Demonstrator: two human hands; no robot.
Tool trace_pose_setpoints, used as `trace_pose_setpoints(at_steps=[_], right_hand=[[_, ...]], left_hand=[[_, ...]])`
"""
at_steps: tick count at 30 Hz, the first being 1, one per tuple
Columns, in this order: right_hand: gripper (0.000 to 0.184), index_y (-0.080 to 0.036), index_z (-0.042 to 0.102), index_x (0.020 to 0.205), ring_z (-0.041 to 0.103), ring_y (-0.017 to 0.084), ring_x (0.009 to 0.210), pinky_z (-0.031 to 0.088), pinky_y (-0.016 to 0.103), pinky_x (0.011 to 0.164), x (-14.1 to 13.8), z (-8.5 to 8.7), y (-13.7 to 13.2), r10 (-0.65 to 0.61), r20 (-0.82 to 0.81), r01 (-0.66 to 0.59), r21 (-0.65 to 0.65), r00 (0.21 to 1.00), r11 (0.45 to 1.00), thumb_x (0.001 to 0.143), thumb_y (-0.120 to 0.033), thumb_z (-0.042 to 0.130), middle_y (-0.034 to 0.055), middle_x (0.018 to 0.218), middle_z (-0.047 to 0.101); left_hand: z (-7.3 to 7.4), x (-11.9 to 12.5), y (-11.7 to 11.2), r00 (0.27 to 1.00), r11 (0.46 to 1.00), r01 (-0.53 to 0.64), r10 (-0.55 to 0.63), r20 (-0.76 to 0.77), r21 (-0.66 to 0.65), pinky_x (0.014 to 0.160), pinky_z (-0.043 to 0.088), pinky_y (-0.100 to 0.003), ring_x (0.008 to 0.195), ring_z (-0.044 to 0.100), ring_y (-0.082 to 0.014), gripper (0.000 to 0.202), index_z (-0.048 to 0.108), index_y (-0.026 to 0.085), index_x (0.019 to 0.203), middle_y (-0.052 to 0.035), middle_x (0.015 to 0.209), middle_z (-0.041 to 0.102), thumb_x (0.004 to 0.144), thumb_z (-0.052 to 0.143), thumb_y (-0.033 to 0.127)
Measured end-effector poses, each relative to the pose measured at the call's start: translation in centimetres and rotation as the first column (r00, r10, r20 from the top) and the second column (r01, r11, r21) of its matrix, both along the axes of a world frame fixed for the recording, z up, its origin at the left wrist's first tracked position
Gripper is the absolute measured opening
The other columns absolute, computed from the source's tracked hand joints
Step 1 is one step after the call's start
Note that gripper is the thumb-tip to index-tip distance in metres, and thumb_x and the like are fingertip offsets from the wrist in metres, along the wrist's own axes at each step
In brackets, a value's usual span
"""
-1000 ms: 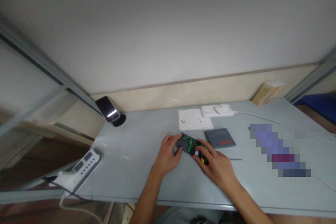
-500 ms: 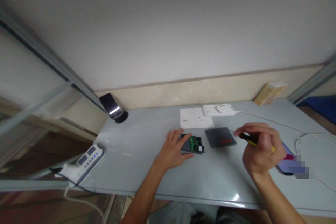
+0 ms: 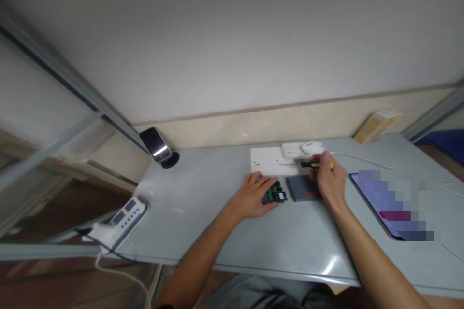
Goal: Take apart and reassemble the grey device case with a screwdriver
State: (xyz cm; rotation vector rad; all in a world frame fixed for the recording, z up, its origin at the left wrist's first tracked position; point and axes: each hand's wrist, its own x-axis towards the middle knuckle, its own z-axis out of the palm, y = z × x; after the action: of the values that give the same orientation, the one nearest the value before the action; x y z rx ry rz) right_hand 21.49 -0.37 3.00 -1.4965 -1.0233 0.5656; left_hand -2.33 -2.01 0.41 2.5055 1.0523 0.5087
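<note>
Two hands sit just below the white paper (image 3: 268,160) in my head view: the left hand (image 3: 252,199) lies with loose, flat fingers on the open device (image 3: 274,194), and the right hand (image 3: 328,182) is clenched around a screwdriver (image 3: 314,164). The device's bare board seems light, stiff and fragile; I would take it by the casing edges. The screwdriver tip is too blurred to make out.

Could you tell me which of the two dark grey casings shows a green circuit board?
The casing under the left hand: its green board is exposed. The other casing, by the right hand holding the screwdriver, is plain grey with a red label.
</note>
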Motion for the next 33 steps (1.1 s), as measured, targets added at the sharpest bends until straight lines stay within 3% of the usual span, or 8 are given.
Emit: trace_pose_setpoints(at_steps=[6, 12, 18, 25, 33], right_hand=[[0.066, -0.017, 0.061, 0.074, 0.055, 0.011, 0.041, 0.048, 0.026, 0.047, 0.8, -0.1, 0.8, -0.019, -0.236, 0.030, 0.044, 0.972, 0.999, 0.079, -0.082, 0.053, -0.0012, 0.062, 0.061], [0.068, -0.016, 0.062, 0.074, 0.057, 0.010, 0.041, 0.051, 0.025, 0.044, 0.8, -0.7, 1.2, -0.045, -0.342, 0.069, 0.059, 0.939, 0.996, 0.072, -0.084, 0.059, -0.0013, 0.064, 0.061], [0.071, -0.016, 0.062, 0.073, 0.058, 0.010, 0.040, 0.049, 0.023, 0.043, 0.7, -0.5, 1.1, -0.039, -0.358, 0.055, 0.035, 0.933, 0.998, 0.068, -0.086, 0.060, -0.0008, 0.065, 0.062], [0.070, -0.016, 0.062, 0.075, 0.061, 0.011, 0.044, 0.050, 0.023, 0.045, 0.8, -0.9, 1.1, -0.004, -0.311, 0.008, 0.011, 0.950, 1.000, 0.072, -0.086, 0.057, -0.0004, 0.064, 0.062], [0.067, -0.016, 0.063, 0.080, 0.064, 0.013, 0.049, 0.053, 0.025, 0.049, 1.2, -1.5, 1.2, 0.059, -0.282, -0.064, -0.007, 0.958, 0.998, 0.077, -0.082, 0.057, 0.0013, 0.070, 0.065]], left_hand=[[0.4, 1.1, 0.5, 0.999, 0.999, 0.035, -0.035, 0.000, -0.004, 0.114, 0.037, -0.052, 0.128, 0.047, -0.0338, 0.073, 0.045, 0.025, 0.149, -0.0102, 0.140, 0.059, 0.084, 0.075, 0.040], [-0.2, 1.4, 0.5, 0.997, 0.999, 0.014, -0.010, 0.076, -0.053, 0.112, 0.038, -0.050, 0.124, 0.051, -0.0305, 0.069, 0.043, 0.029, 0.149, -0.0070, 0.141, 0.061, 0.087, 0.071, 0.039], [-1.1, 1.3, 0.6, 0.990, 0.998, -0.011, 0.020, 0.141, -0.065, 0.111, 0.039, -0.047, 0.122, 0.052, -0.0283, 0.063, 0.049, 0.028, 0.144, -0.0049, 0.138, 0.064, 0.087, 0.073, 0.039], [-0.8, 1.2, 0.4, 0.990, 0.997, -0.006, 0.017, 0.138, -0.076, 0.115, 0.036, -0.049, 0.125, 0.051, -0.0285, 0.062, 0.049, 0.028, 0.144, -0.0065, 0.139, 0.061, 0.087, 0.072, 0.040], [-1.2, 0.9, 0.4, 0.934, 0.990, -0.123, 0.140, 0.329, -0.072, 0.114, 0.040, -0.048, 0.126, 0.049, -0.0253, 0.036, 0.057, 0.025, 0.136, -0.0093, 0.131, 0.062, 0.102, 0.048, 0.035]])
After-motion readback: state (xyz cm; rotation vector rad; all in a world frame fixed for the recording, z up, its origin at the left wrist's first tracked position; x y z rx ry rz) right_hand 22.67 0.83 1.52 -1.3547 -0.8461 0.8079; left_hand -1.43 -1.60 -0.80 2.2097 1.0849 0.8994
